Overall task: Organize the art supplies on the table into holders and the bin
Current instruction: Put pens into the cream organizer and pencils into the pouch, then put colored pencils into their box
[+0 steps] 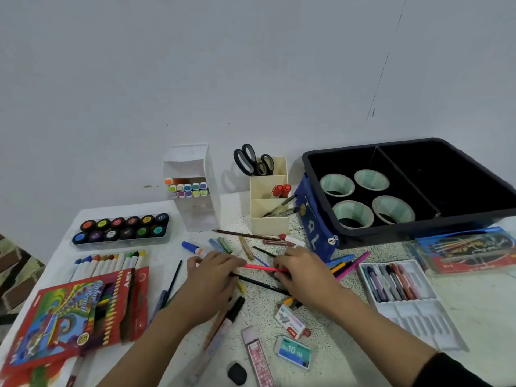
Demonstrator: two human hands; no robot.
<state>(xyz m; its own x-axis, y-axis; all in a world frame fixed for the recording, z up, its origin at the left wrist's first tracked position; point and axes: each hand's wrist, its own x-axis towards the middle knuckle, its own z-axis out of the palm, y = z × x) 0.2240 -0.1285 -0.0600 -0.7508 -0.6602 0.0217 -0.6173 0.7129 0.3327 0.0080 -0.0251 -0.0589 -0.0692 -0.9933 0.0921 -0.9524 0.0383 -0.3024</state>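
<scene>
My left hand (213, 275) and my right hand (300, 270) meet at the table's middle, each pinching an end of a thin pink pencil (258, 267) held level between them. Loose pencils and pens (245, 247) lie scattered under and beyond the hands. A cream holder (269, 216) with several compartments stands behind, holding black scissors (252, 160) and red markers (281, 190). A white marker holder (195, 191) with coloured markers stands to its left. The black bin (363, 233) at the right holds several tape rolls (353, 215).
A tray of paint pots (122, 229), a row of white markers (109, 263) and a red pencil box (72, 311) lie left. A white tray of pens (396, 283) and a blue packet (469, 250) lie right. Staple boxes (293, 350), an eraser (237, 372) and a black marker (234, 311) lie near.
</scene>
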